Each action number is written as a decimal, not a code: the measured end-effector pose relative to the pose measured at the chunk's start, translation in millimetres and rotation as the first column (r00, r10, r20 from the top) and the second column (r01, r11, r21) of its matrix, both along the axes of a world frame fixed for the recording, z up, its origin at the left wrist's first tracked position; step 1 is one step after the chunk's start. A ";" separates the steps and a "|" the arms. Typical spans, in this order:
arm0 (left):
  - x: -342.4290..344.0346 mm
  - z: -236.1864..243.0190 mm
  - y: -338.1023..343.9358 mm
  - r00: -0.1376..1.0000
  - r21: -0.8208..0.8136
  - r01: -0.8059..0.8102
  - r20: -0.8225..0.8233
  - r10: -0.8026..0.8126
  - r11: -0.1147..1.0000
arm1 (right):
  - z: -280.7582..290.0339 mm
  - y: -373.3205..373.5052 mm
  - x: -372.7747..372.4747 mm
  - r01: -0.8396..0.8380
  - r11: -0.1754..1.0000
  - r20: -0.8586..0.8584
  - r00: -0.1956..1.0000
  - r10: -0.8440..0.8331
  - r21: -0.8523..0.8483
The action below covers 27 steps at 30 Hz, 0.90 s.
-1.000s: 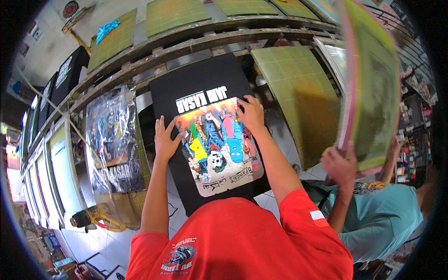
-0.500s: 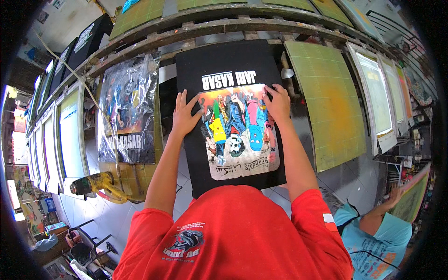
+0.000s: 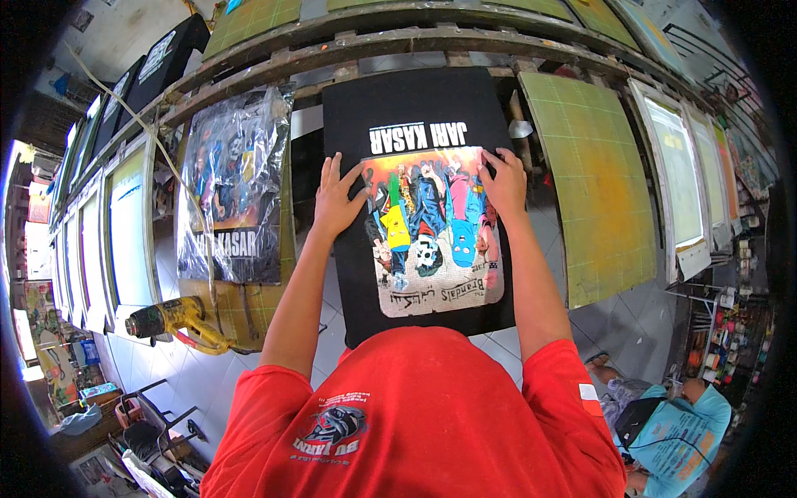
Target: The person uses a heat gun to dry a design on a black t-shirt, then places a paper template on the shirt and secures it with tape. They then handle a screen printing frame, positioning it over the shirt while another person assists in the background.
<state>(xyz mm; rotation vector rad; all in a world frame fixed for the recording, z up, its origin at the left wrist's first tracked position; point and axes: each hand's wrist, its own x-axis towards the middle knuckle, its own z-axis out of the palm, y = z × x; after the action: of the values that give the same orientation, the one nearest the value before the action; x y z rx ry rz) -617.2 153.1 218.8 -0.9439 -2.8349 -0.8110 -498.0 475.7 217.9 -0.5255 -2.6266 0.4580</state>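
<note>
In front of me a black T-shirt (image 3: 415, 95) is stretched flat over a board. It bears a colourful print of a group of figures (image 3: 436, 224), upside down from my side, with white block lettering above. My left hand (image 3: 340, 199) rests at the print's upper left edge, fingers spread and thumb toward the picture. At the upper right edge lies my right hand (image 3: 505, 184), fingers apart and slightly bent, its thumb and fingertips on the cloth. Neither hand holds anything.
Left of me, a clear plastic sheet (image 3: 232, 183) covers a similar print, with a yellow heat gun (image 3: 178, 322) below it. Framed screens (image 3: 129, 241) stand farther left. A yellow-green board (image 3: 594, 191) is on my right. A co-worker in a light-blue shirt (image 3: 685, 432) is low at the right.
My hands stay at the print's upper corners, nearly unmoved. The view has shifted slightly. The co-worker at the right has bent lower, and the panel at that person's hand is out of sight.
</note>
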 end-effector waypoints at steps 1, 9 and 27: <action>0.1 0.1 0.1 1.000 0.002 0.002 -0.005 -0.002 1.000 | -0.3 -0.1 -0.1 0.001 1.000 0.001 1.000 -0.001 0.002; 0.3 2.1 -0.2 1.000 -0.011 -0.005 0.022 0.005 1.000 | 1.1 0.5 -1.0 -0.007 1.000 0.020 1.000 0.007 -0.027; 0.1 23.5 16.4 0.976 -0.171 -0.119 0.162 0.147 0.978 | 6.5 0.9 -4.9 -0.004 0.996 0.037 0.999 0.001 0.085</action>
<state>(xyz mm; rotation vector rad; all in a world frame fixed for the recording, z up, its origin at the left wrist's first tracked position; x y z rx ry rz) -617.2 169.5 242.3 -0.7198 -3.1138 -0.6912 -502.9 476.6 224.4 -0.5078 -2.6688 0.3391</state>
